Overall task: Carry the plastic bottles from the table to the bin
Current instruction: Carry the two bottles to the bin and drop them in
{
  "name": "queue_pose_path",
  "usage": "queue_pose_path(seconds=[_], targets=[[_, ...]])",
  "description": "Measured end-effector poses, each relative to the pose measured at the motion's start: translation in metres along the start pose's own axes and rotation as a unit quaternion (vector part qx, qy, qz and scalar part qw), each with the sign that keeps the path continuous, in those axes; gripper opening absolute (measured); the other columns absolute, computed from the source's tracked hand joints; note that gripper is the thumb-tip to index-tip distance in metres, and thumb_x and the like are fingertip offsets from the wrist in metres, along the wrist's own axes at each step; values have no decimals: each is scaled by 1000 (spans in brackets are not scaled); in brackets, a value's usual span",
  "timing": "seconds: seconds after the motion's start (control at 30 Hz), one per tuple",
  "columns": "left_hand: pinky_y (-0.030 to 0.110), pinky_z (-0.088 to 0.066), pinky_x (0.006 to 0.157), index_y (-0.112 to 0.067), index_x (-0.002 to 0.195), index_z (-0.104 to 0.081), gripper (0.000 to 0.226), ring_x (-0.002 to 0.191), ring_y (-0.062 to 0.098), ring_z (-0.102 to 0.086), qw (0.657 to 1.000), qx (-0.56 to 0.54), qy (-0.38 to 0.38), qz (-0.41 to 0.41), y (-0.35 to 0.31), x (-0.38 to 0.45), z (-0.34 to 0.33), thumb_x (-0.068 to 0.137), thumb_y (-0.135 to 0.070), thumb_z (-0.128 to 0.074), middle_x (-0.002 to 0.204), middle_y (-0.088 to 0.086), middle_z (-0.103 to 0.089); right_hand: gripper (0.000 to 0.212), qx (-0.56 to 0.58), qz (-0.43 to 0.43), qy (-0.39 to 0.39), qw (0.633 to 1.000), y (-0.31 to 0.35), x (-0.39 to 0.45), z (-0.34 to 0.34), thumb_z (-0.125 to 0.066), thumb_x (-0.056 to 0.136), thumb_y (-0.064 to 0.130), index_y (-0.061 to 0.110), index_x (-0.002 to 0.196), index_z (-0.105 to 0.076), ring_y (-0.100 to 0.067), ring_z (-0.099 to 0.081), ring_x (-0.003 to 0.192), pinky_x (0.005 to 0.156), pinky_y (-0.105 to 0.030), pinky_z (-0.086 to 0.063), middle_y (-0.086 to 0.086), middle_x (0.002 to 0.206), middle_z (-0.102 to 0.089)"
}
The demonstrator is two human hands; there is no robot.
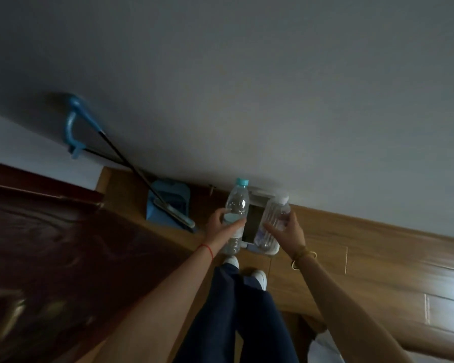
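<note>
My left hand [222,226] grips a clear plastic bottle with a blue cap [237,203] around its middle, held upright. My right hand [288,230] grips a second clear bottle with a white cap [273,218], tilted slightly left. Both bottles hang just above a white bin [252,226] that stands on the floor against the wall; its dark opening shows between the two bottles. My legs and white shoes stand right in front of the bin.
A blue dustpan [168,204] with a long-handled broom [121,158] leans against the grey wall left of the bin. A dark reddish-brown table [63,244] fills the left side. Wooden floor [378,258] stretches to the right.
</note>
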State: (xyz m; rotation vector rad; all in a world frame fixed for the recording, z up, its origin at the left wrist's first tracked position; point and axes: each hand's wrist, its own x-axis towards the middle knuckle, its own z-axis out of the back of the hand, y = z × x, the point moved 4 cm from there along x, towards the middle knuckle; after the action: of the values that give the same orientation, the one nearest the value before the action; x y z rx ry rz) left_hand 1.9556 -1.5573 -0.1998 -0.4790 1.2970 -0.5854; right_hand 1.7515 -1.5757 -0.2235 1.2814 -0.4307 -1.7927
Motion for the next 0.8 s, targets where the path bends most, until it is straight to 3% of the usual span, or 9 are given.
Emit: queue_pose_path(seconds=[0.23, 0.43, 0.53, 0.67, 0.8], targets=[[25, -44, 81, -17, 132, -50, 66, 119, 22, -57, 995, 95, 26, -28, 89, 122, -67, 74, -29, -79, 132, 4, -59, 60, -30, 28, -13, 999, -104, 90, -60, -78, 73, 16, 7, 122, -46, -15, -55, 92, 61, -9, -37, -1, 103, -59], [25, -44, 86, -15, 131, -51, 65, 122, 22, -57, 989, 133, 50, -50, 150, 205, -97, 73, -21, -80, 130, 5, -61, 61, -47, 15, 6, 999, -176, 154, -97, -75, 75, 30, 13, 125, -44, -22, -60, 100, 82, -35, -51, -6, 112, -62], [26, -44, 91, -17, 135, -48, 71, 126, 20, -54, 988, 135, 57, -56, 164, 220, -100, 73, -22, -81, 134, 4, -58, 58, -72, 17, 7, 997, -191, 162, -102, -71, 78, 34, 14, 125, -44, -22, -60, 97, 80, -34, -52, -6, 111, -61], [27, -41, 98, -15, 141, -44, 74, 133, 21, -48, 983, 162, 65, -55, 156, 201, -89, 75, -21, -79, 142, 4, -52, 50, -76, -1, 12, 997, -188, 142, -89, -70, 81, 26, 12, 124, -49, -20, -59, 101, 74, -19, -45, -8, 116, -62], [18, -43, 83, -12, 130, -54, 48, 120, 18, -57, 976, 196, 55, -75, 117, 135, -54, 86, -20, -68, 128, 4, -61, 41, -114, 24, -18, 993, -149, 73, -45, -64, 85, 28, 15, 123, -57, -26, -56, 115, 92, -35, -45, -9, 122, -63]])
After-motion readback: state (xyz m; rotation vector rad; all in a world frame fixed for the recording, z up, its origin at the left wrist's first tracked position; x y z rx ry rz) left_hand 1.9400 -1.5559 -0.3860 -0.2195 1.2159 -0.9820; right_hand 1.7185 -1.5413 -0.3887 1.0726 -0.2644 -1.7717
